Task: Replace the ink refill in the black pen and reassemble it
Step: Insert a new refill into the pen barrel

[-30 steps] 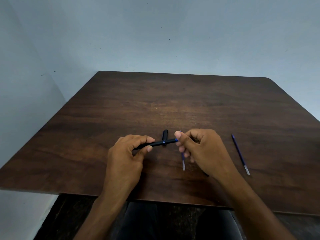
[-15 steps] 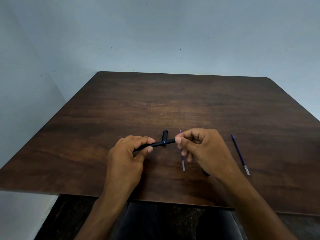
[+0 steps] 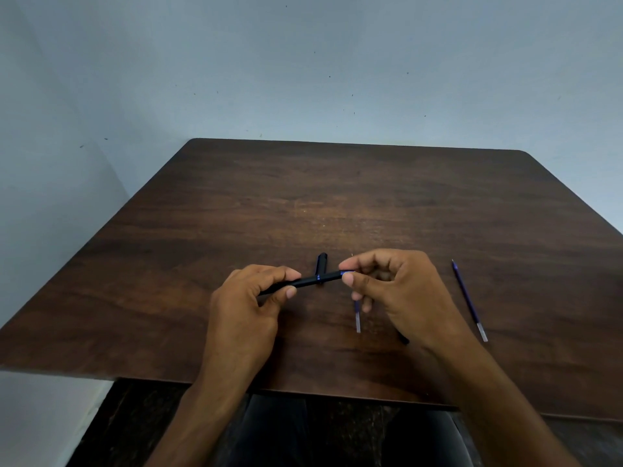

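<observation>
A black pen [image 3: 308, 281] with a blue ring lies level just above the table between both hands. My left hand [image 3: 249, 305] grips its left end with curled fingers and thumb. My right hand [image 3: 401, 291] pinches the pen's right tip between thumb and forefinger. Behind the pen, a black cap [image 3: 321, 261] rests on the table. One blue ink refill [image 3: 357, 316] lies partly hidden under my right hand. A second blue refill [image 3: 468, 299] lies to the right, apart from both hands.
The dark wooden table [image 3: 337, 203] stands against a pale blue wall. A small dark piece [image 3: 404, 339] shows under my right wrist, mostly hidden. The table's near edge runs just below my forearms.
My right thumb and forefinger have shifted slightly on the pen's right tip. The pen, the left hand and both refills stay where they were.
</observation>
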Demonstrator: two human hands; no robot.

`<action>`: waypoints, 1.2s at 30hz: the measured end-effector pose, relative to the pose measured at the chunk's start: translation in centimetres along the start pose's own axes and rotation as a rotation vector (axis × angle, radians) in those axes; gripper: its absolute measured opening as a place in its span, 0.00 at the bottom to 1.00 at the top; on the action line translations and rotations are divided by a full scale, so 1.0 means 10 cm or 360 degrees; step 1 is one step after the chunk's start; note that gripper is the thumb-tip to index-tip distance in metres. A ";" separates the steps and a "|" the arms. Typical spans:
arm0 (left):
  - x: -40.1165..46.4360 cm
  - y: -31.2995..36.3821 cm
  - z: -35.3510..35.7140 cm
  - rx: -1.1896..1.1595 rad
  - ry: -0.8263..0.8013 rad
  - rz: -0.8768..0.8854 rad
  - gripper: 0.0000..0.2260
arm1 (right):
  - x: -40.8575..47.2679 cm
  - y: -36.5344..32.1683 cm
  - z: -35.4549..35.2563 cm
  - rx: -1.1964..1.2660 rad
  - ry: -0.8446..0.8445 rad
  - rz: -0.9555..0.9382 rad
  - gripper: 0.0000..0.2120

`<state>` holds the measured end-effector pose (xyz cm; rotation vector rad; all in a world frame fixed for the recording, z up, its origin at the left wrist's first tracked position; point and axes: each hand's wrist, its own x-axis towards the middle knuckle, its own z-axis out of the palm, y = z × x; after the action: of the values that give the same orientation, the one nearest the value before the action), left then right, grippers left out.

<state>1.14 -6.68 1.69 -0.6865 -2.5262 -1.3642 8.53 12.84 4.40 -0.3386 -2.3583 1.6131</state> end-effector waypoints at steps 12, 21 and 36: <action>-0.02 0.00 0.00 -0.0056 0.0017 -0.0010 0.15 | -0.02 0.00 0.04 -0.0056 0.0094 0.0008 0.15; -0.01 0.01 0.00 -0.0033 -0.0008 -0.0002 0.13 | 0.00 0.03 -0.01 0.0049 0.0006 -0.0021 0.02; -0.01 -0.02 0.02 -0.0013 -0.0009 0.0013 0.13 | 0.02 0.04 0.00 -0.0042 0.0033 -0.0054 0.02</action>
<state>1.14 -6.64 1.43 -0.7023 -2.5206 -1.3730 8.35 13.08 4.02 -0.3177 -2.3593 1.5572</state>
